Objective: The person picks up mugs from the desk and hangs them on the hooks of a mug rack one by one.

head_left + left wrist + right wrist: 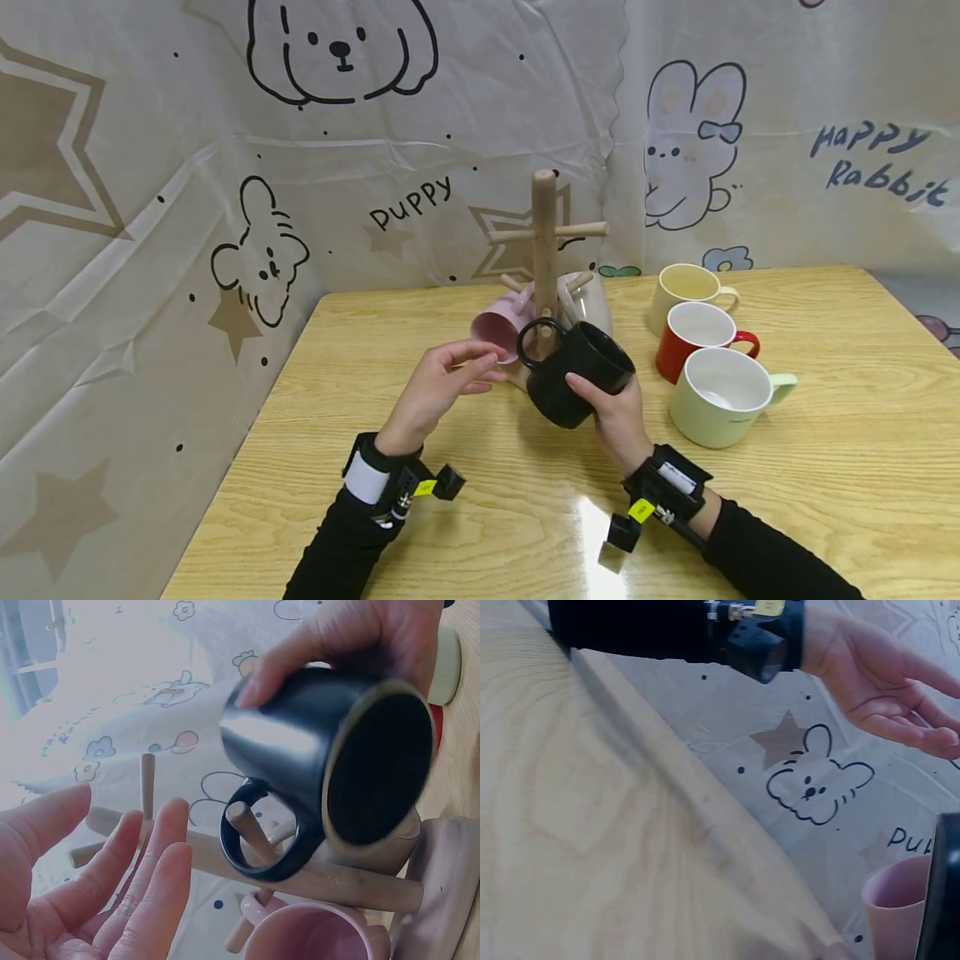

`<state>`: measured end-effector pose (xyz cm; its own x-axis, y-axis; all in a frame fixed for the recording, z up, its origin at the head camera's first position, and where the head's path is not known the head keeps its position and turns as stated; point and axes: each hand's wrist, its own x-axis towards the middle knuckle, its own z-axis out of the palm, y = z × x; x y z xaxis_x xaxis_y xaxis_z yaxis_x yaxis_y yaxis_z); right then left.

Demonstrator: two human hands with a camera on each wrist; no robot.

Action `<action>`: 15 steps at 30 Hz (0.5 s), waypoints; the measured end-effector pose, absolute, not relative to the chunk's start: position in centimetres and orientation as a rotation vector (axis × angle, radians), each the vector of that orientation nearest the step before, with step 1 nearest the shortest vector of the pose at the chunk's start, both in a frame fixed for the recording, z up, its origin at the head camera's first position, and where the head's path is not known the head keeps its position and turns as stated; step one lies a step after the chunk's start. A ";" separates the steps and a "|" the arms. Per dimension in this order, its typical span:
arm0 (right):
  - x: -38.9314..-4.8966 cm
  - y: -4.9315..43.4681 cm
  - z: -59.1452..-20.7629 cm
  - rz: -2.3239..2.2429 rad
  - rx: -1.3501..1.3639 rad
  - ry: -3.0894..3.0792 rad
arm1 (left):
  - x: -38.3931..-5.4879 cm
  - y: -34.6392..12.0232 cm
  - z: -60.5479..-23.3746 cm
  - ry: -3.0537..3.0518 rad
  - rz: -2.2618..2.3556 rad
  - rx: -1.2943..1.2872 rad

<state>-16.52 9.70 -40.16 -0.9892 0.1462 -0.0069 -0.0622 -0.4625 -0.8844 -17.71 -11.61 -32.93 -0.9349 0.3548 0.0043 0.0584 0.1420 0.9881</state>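
My right hand grips a black mug by its body, thumb near the rim, with the mug tilted in front of a wooden mug tree. In the left wrist view, a peg shows through the loop of the black mug's handle. To the left of the black mug, my left hand hovers with loosely extended fingers and holds nothing. Its fingertips overlap the edge of a pink mug on the tree's left side. Behind the black mug, a whitish mug hangs partly hidden.
A yellow mug, a red mug and a pale green mug stand in a row on the wooden table, right of the tree. A printed cloth hangs behind the table and along its left side.
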 end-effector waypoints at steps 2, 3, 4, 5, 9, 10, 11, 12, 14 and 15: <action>-16.6 9.5 -40.6 2.562 -0.142 -1.581 | -17.7 -11.6 -32.9 2.187 1.875 0.415; -16.6 9.4 -40.7 2.553 -0.149 -1.590 | -17.7 -11.6 -32.9 2.186 1.875 0.420; -16.7 9.2 -40.9 2.546 -0.151 -1.592 | -17.7 -11.6 -32.9 2.186 1.874 0.424; -16.7 9.2 -41.1 2.542 -0.156 -1.594 | -17.6 -11.6 -32.9 2.186 1.874 0.426; -16.6 9.0 -41.4 2.517 -0.167 -1.634 | -17.6 -11.6 -32.9 2.188 1.870 0.430; -16.5 9.0 -41.5 2.512 -0.179 -1.657 | -17.6 -11.6 -32.9 2.191 1.869 0.428; -16.5 9.0 -41.5 2.505 -0.197 -1.693 | -17.6 -11.6 -32.9 2.189 1.871 0.427; -16.4 9.0 -41.6 2.500 -0.211 -1.726 | -17.6 -11.6 -32.9 2.189 1.870 0.428; -16.3 9.0 -41.7 2.494 -0.242 -1.788 | -17.6 -11.6 -32.9 2.186 1.870 0.428; -16.3 9.0 -41.7 2.493 -0.255 -1.805 | -17.6 -11.6 -32.9 2.182 1.870 0.428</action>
